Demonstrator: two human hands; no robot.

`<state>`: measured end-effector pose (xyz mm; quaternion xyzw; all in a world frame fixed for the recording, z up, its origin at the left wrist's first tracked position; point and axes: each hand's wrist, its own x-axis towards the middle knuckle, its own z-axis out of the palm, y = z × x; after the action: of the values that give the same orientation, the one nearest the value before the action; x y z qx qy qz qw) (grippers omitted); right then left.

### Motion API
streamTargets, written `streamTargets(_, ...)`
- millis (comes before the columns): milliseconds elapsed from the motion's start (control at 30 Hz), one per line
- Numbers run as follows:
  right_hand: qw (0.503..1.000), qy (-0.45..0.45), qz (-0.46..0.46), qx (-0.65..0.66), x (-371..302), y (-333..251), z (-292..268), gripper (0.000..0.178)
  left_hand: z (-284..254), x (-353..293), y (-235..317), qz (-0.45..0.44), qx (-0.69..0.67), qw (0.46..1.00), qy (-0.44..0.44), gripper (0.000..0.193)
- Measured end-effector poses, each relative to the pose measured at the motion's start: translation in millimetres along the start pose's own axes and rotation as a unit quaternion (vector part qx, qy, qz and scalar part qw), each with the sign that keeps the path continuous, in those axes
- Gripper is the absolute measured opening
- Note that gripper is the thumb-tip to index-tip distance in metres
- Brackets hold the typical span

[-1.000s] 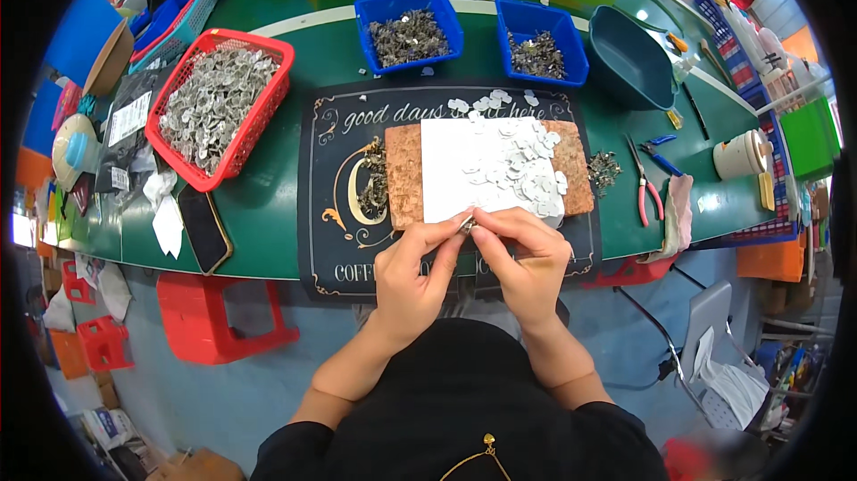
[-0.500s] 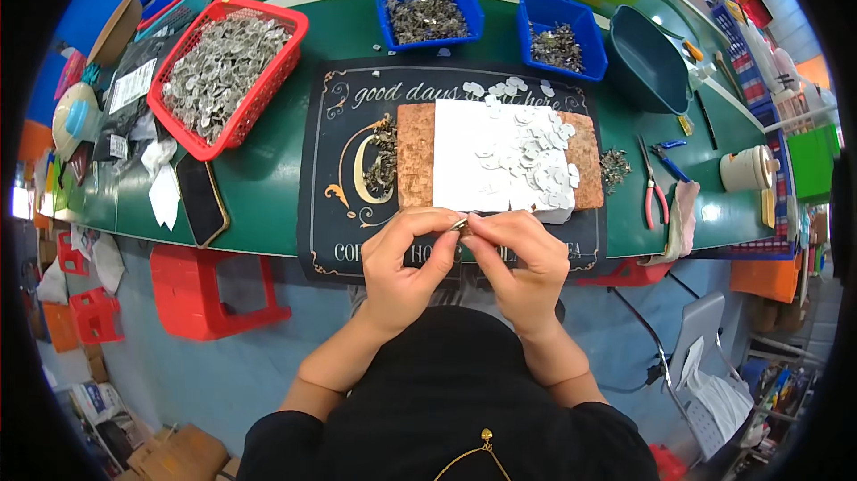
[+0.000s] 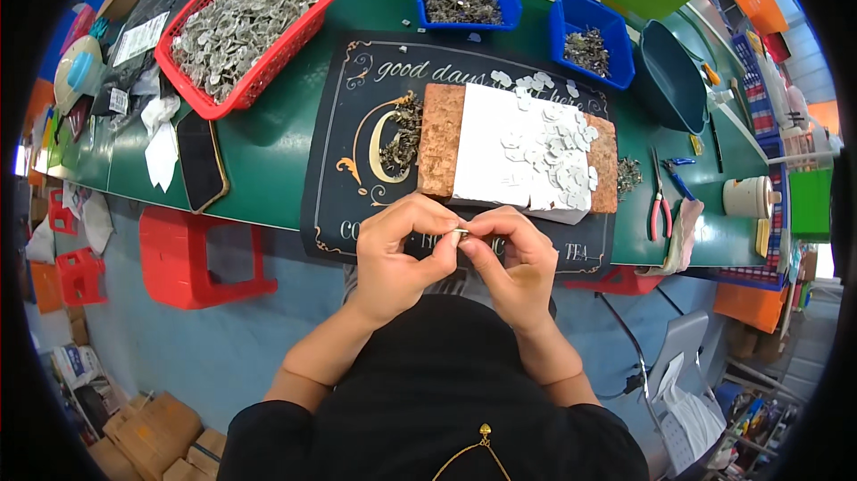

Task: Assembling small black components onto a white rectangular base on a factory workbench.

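Note:
My left hand (image 3: 400,253) and my right hand (image 3: 518,262) meet in front of my body at the near edge of the mat. Both pinch a small metal piece (image 3: 461,232) between thumb and forefinger; its exact shape is mostly hidden by the fingertips. Just beyond my hands, a white block (image 3: 479,146) rests on a reddish-brown brick (image 3: 439,144). Many flat, pale little pieces (image 3: 555,146) lie scattered over the block's right half. Small dark metal parts (image 3: 406,135) are heaped against the brick's left end, and a similar pile (image 3: 628,175) is at its right.
On the left are a red basket (image 3: 317,21) of flat metal pieces and a phone (image 3: 203,162). Two blue trays (image 3: 513,21) of metal parts stand at the back. To the right sit pliers (image 3: 659,200), blue cutters (image 3: 677,179), a dark bin (image 3: 669,79) and a white cup (image 3: 748,197).
The view has shifted and tilted, so the table appears moved rightward and up. Both hands still pinch the small metal piece, its angle between the fingertips slightly different.

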<state>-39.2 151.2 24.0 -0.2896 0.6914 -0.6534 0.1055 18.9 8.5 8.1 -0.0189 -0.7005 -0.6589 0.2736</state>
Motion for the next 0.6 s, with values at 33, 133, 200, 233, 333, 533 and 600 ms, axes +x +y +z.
streamTargets(33,1.000,-0.002,0.012,-0.003,0.3,1.5,1.1,0.018,0.1,-1.7,-0.8,-0.018,-0.003,1.000,0.009,0.015)
streamTargets(133,0.998,-0.023,0.049,0.045,-1.4,0.6,2.6,0.017,-0.9,-6.1,0.6,-0.057,-0.021,0.998,0.022,0.012)
streamTargets(200,0.997,-0.018,0.071,0.033,-6.0,0.3,-2.7,0.016,-1.3,-9.0,1.9,-0.077,-0.036,0.996,0.023,0.011)
streamTargets(233,0.995,-0.012,0.093,0.023,-7.5,0.8,-5.6,0.015,-2.9,-11.4,2.1,-0.091,-0.027,0.996,0.000,0.010)
streamTargets(333,0.997,-0.031,0.030,-0.061,-1.8,-2.9,-12.4,0.014,-6.5,-11.7,1.7,-0.121,-0.028,0.992,-0.017,0.018)
streamTargets(533,0.896,-0.035,-0.129,-0.424,24.2,-9.9,-9.1,0.015,-8.9,26.5,-4.2,0.116,0.390,0.911,-0.072,0.053)
streamTargets(600,0.908,-0.014,-0.151,-0.391,27.9,-4.1,-7.0,0.014,-6.3,29.3,-7.8,0.111,0.412,0.900,-0.083,0.057)
